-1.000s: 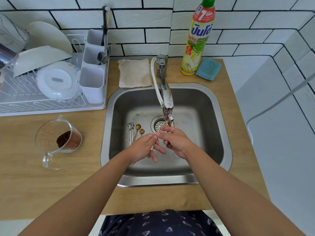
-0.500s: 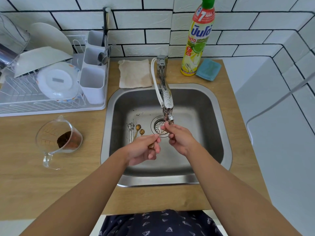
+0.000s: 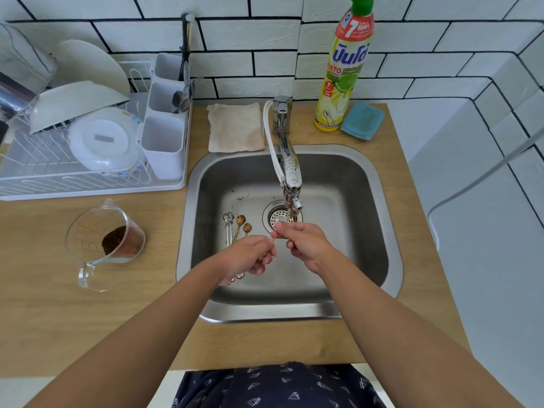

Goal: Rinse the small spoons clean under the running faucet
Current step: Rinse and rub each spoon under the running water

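Both hands are over the steel sink point(image 3: 382, 219), just below the chrome faucet point(image 3: 291, 175) spout. My left hand point(image 3: 250, 254) pinches the handle of a small spoon point(image 3: 274, 237), whose bowl end reaches into my right hand point(image 3: 303, 242); the right fingers close around it by the drain point(image 3: 276, 219). Several more small spoons point(image 3: 237, 228), two silver and two gold, lie on the sink floor left of the drain, their handles hidden under my left hand. The water stream is hard to make out.
A white dish rack point(image 3: 88, 160) with plates and a cutlery holder stands at the left. A glass measuring cup point(image 3: 103, 242) with brown grounds lies tipped on the wooden counter. A cloth point(image 3: 235, 128), a dish soap bottle point(image 3: 341, 72) and a blue sponge point(image 3: 363, 120) sit behind the sink.
My hands have drawn slightly apart, so a short stretch of the spoon's handle shows between them. The right hand has shifted a little right under the spout.
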{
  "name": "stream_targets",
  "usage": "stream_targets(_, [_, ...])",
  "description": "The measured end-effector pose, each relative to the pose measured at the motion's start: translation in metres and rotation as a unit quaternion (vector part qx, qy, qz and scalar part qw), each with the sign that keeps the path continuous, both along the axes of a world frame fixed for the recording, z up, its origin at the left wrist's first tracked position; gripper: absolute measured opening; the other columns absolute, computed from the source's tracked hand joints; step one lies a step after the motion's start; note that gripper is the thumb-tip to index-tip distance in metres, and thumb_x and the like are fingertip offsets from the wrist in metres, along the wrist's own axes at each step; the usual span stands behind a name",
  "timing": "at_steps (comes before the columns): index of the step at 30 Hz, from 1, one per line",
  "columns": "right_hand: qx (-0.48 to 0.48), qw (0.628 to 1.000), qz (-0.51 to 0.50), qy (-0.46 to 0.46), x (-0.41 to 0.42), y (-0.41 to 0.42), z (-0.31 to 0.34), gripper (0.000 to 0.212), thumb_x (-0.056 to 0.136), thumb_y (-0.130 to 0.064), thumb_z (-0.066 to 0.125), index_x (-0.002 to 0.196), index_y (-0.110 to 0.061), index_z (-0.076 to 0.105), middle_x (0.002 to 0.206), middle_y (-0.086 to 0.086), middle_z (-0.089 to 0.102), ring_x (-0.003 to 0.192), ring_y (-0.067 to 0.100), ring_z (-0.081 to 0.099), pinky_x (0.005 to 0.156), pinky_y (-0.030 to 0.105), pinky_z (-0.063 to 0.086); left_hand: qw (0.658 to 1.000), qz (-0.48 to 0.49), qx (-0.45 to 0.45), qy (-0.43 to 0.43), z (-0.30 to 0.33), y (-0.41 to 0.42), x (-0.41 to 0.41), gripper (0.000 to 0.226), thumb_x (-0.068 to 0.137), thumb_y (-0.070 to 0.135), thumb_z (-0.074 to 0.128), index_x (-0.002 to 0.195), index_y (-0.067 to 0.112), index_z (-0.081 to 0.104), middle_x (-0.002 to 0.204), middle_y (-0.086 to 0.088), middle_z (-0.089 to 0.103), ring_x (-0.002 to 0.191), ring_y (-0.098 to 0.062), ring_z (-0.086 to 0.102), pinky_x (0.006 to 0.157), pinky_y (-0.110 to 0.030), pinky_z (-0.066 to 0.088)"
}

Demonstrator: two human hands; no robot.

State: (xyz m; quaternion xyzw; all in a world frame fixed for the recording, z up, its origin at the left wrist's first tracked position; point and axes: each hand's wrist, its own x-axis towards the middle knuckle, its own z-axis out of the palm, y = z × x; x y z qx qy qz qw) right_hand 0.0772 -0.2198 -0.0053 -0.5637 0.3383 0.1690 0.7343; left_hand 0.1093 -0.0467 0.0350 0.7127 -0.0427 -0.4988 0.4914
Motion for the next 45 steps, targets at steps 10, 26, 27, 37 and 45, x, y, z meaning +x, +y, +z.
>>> stream_targets(10, [-0.064,0.993,-0.084,-0.056,0.006,0.0,-0.002,0.008,0.094,-0.022,0.074,0.096,-0.016,0.07,0.076,-0.003,0.073,0.064,0.007,0.062,0.055,0.019,0.045,0.997,-0.073,-0.002,-0.027,0.003,0.002,-0.012,0.025,0.108,0.02,0.034,0.118,0.009,0.054,0.082,-0.005,0.068,0.052,-0.016,0.055,0.06,-0.023,0.049])
stream_targets(26, [-0.056,0.993,-0.08,-0.072,0.007,0.0,0.003,0.012,0.1,-0.01,0.06,0.093,-0.013,0.069,0.085,0.006,0.077,0.062,0.007,0.063,0.056,0.018,0.05,0.996,-0.066,0.012,-0.063,0.01,0.003,-0.007,0.023,0.105,0.012,0.028,0.105,0.006,0.051,0.065,0.0,0.049,0.044,-0.014,0.043,0.051,-0.025,0.042])
stream_targets(27, [-0.052,0.993,-0.077,-0.071,0.006,0.0,0.003,0.009,0.098,-0.009,0.062,0.095,-0.012,0.07,0.084,0.006,0.076,0.062,0.007,0.063,0.056,0.018,0.051,0.997,-0.06,0.013,-0.057,0.009,0.003,-0.008,0.024,0.105,0.012,0.028,0.105,0.007,0.051,0.063,0.0,0.047,0.044,-0.014,0.041,0.052,-0.027,0.04])
stream_targets(37, [0.086,0.989,-0.052,-0.104,0.009,-0.009,0.007,0.009,0.097,-0.018,0.07,0.091,-0.011,0.073,0.08,0.002,0.073,0.063,0.007,0.062,0.063,0.017,0.054,0.983,0.098,-0.075,0.134,0.0,0.012,-0.009,0.023,0.102,0.026,0.042,0.087,0.013,0.053,0.052,-0.002,0.03,0.047,-0.021,0.037,0.057,-0.03,0.038])
stream_targets(45, [0.081,0.989,-0.097,-0.079,0.007,-0.01,0.003,0.014,0.101,-0.009,0.062,0.111,-0.001,0.068,0.092,0.011,0.073,0.065,0.007,0.068,0.064,0.018,0.056,1.0,0.009,-0.001,-0.016,-0.01,0.009,-0.012,0.029,0.108,0.035,0.035,0.107,0.015,0.056,0.072,-0.005,0.066,0.048,-0.015,0.051,0.052,-0.024,0.045])
